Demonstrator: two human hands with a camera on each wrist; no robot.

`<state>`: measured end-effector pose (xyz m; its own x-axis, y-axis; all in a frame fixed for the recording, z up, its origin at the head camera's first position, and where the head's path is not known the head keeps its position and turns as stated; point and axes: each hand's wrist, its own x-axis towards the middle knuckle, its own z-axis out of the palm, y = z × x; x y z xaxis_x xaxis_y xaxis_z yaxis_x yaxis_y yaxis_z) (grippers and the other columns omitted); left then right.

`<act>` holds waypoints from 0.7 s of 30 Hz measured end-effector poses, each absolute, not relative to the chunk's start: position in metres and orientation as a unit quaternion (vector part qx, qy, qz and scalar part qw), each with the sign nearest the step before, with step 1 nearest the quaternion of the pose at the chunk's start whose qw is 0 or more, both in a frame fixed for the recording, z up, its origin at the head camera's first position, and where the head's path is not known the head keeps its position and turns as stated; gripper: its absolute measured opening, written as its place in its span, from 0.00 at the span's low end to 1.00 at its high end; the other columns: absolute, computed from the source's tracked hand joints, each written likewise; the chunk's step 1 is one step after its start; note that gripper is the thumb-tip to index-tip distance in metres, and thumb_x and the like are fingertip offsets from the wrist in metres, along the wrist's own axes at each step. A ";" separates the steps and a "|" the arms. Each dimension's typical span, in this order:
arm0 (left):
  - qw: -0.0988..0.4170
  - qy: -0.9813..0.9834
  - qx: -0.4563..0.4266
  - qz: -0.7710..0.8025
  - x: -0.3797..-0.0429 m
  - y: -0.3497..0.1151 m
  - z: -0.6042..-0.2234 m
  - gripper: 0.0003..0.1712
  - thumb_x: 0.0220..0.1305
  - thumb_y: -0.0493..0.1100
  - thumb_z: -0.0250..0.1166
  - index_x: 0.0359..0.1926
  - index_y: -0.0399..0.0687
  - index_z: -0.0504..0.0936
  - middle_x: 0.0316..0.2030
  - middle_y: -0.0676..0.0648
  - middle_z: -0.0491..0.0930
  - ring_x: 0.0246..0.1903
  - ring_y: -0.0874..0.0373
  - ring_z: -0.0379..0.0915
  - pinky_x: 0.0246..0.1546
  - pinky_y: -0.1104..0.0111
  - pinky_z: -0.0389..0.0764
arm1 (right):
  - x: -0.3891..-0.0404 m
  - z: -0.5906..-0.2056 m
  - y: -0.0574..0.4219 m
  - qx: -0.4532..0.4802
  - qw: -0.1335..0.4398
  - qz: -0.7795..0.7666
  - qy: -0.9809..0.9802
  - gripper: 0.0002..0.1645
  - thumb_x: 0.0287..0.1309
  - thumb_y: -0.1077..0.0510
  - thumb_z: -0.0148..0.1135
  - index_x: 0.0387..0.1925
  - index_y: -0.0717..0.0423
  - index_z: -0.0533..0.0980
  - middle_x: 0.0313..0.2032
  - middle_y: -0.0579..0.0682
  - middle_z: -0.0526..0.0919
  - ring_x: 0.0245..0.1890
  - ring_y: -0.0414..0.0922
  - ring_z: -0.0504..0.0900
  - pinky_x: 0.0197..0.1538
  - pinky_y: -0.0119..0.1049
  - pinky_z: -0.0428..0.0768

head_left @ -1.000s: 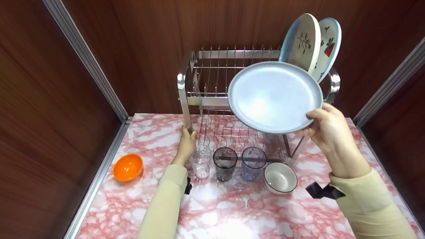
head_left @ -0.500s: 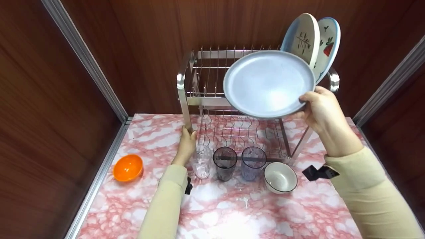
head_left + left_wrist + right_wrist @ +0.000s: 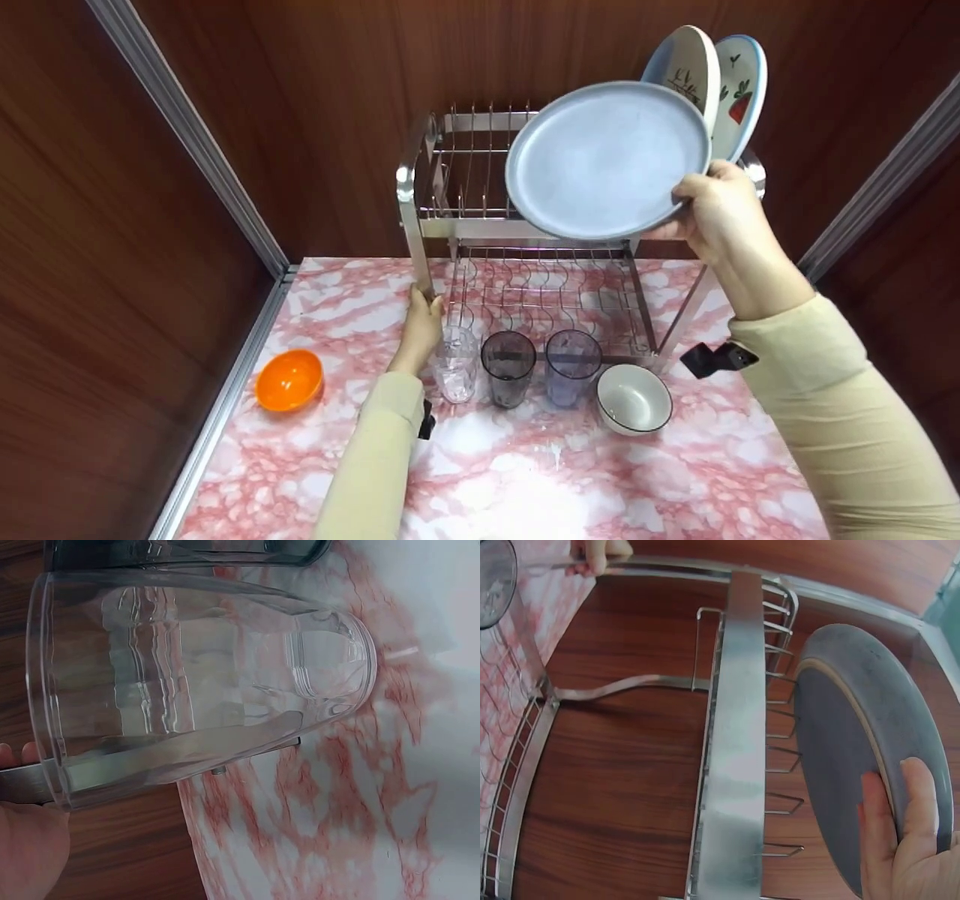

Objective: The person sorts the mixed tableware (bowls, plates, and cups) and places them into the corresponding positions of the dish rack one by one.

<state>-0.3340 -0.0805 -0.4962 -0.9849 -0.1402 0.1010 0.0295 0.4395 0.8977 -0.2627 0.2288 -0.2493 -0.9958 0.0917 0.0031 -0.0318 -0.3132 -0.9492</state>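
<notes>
My right hand (image 3: 724, 214) pinches the rim of a grey-blue plate (image 3: 607, 161), thumb on its face and fingers behind. The plate is tilted in front of the upper tier of a metal dish rack (image 3: 487, 229). From the right wrist view, the plate's underside (image 3: 832, 742) stands beside the rack's upper wires. My left hand (image 3: 421, 330) grips the rack's left leg, with a clear glass (image 3: 456, 367) just to its right. That glass (image 3: 210, 675) fills much of the left wrist view. Two plates, one with a twig pattern (image 3: 694, 64) and one with a strawberry (image 3: 742, 97), stand upright at the rack's right end.
A dark glass (image 3: 508, 371), a bluish glass (image 3: 571, 371) and a white bowl (image 3: 634, 399) line the rack's front. An orange bowl (image 3: 289, 380) sits at left on the marbled tabletop (image 3: 487, 480). Wood panels (image 3: 315, 90) enclose the back and sides.
The plate has risen and moved slightly left and away with my right hand, now in front of the upper tier. My left hand has stayed on the rack leg.
</notes>
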 end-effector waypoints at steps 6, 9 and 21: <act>0.079 -0.835 0.027 -0.543 -0.335 -0.081 -0.497 0.20 0.65 0.39 0.45 0.56 0.38 0.54 0.38 0.36 0.73 0.41 0.47 0.72 0.49 0.59 0.71 | -0.271 -0.239 0.229 -0.036 0.082 0.797 -0.597 0.14 0.47 0.75 0.35 0.38 0.61 0.57 0.36 0.58 0.68 0.20 0.49 0.81 0.19 0.40 0.79; 0.083 -0.836 0.028 -0.541 -0.334 -0.080 -0.497 0.19 0.65 0.38 0.45 0.55 0.38 0.55 0.37 0.37 0.73 0.39 0.47 0.72 0.47 0.60 0.72 | -0.274 -0.234 0.229 -0.045 0.094 0.797 -0.595 0.16 0.47 0.74 0.35 0.40 0.61 0.58 0.33 0.56 0.70 0.20 0.50 0.81 0.19 0.44 0.79; 0.072 -0.838 0.036 -0.539 -0.333 -0.080 -0.496 0.25 0.65 0.40 0.44 0.60 0.37 0.49 0.41 0.36 0.74 0.42 0.48 0.72 0.50 0.59 0.71 | -0.282 -0.228 0.232 -0.054 0.114 0.795 -0.593 0.16 0.46 0.75 0.37 0.36 0.57 0.58 0.34 0.56 0.69 0.19 0.49 0.81 0.18 0.48 0.78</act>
